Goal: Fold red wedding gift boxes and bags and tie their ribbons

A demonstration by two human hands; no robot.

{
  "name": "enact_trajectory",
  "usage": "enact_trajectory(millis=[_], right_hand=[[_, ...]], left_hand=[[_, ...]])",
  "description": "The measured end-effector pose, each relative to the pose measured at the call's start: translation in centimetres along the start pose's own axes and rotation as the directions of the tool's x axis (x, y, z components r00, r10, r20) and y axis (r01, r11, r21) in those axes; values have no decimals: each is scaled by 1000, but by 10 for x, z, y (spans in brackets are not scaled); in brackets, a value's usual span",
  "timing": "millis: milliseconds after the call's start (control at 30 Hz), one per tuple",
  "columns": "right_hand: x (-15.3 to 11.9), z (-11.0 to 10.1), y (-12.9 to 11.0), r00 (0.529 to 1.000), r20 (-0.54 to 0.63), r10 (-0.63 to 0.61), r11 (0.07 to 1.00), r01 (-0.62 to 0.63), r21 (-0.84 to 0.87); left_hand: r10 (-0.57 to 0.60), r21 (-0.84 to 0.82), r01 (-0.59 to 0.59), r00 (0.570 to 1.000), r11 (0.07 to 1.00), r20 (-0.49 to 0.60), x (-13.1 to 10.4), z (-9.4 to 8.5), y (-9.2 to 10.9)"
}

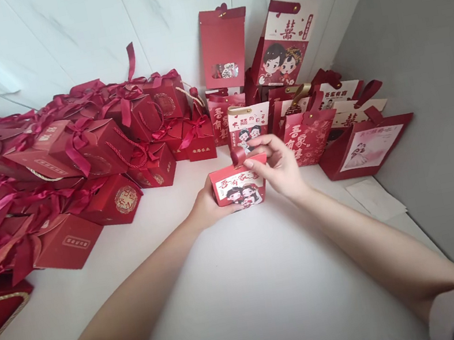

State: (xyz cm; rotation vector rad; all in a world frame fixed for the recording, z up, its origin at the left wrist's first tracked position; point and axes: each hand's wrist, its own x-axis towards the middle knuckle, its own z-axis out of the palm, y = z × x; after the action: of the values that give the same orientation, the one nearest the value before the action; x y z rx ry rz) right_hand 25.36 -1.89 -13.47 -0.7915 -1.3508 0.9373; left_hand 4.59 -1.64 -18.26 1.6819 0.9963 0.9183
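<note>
A small red gift box with a cartoon couple on its front is held over the middle of the white table. My left hand wraps round its left side and underside. At its top right, my right hand pinches the upper edge near a dark red ribbon loop, thumb in front and fingers behind. Whether the pinch takes in the ribbon I cannot tell. Just behind stands a red and white gift box with a cartoon pair, partly covered by my right fingers.
Many red boxes with ribbon bows are piled on the left. Several upright gift boxes stand at the back right, against the wall. A white paper lies by the table's right edge, near the grey wall.
</note>
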Motion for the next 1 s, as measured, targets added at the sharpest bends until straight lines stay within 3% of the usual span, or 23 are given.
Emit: enact_trajectory(millis=[133,300,433,500,567,667,767,867,933,1000], right_hand=[[11,-10,-13,999,48,16,997,-12,-74],[16,-17,-15,998,29,56,987,-51,-154],[17,-19,-31,983,116,140,979,-120,-166],[16,-21,-48,982,154,106,985,-83,-149],[14,-26,-68,980,199,-30,985,63,-162],[9,-33,-96,925,365,-110,923,231,-309],[0,-34,-115,771,634,-57,763,444,-471],[-9,-28,-123,619,785,-20,630,618,-471],[-13,-25,-124,606,796,6,584,644,-495],[-14,-25,-124,645,763,25,544,632,-552]], left_hand=[[-1,79,0,1000,997,14,-2,2,1],[-15,155,11,1000,988,23,-2,2,-5],[-21,217,14,999,976,33,-2,2,-1],[-24,307,15,999,952,28,-5,4,6],[37,420,-43,999,906,24,-8,8,13],[261,597,-209,965,775,-2,-13,17,18],[482,751,-322,876,576,6,-17,25,15],[589,822,-376,806,427,63,-20,27,13],[608,839,-374,791,395,67,-20,25,15],[608,843,-345,794,413,27,-19,23,18]])
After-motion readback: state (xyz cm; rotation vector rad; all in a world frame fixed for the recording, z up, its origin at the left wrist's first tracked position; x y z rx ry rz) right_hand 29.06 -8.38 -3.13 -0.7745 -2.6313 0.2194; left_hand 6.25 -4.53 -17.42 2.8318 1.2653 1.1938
